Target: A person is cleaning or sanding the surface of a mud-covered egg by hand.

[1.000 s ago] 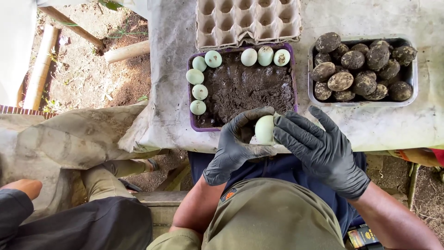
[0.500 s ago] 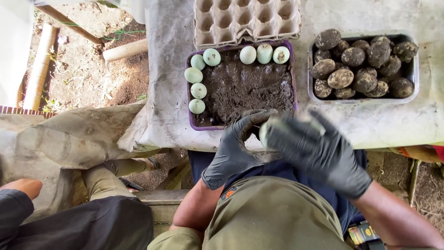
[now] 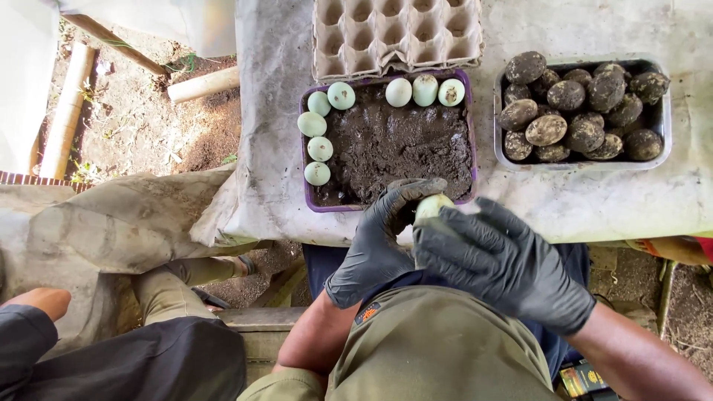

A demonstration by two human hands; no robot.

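Observation:
Both my hands wear black gloves and meet at the table's near edge. My left hand (image 3: pixel 379 238) cups a pale egg (image 3: pixel 431 205) from the left, and my right hand (image 3: pixel 497 260) covers it from the right, so only the egg's top shows. Just beyond is a purple tray (image 3: pixel 306 178) of dark mud, with several clean pale green eggs (image 3: pixel 321 148) lined along its left and far sides.
A grey metal tray (image 3: pixel 663 122) at the right holds several mud-coated eggs (image 3: pixel 547 130). An empty cardboard egg carton (image 3: pixel 397 33) lies behind the purple tray. Another person's hand (image 3: pixel 41 301) and dark sleeve are at the lower left. Wooden poles (image 3: pixel 67 111) lie on the ground.
My right hand has closed over the egg from the right, hiding most of it. Both hands stay at the table's near edge.

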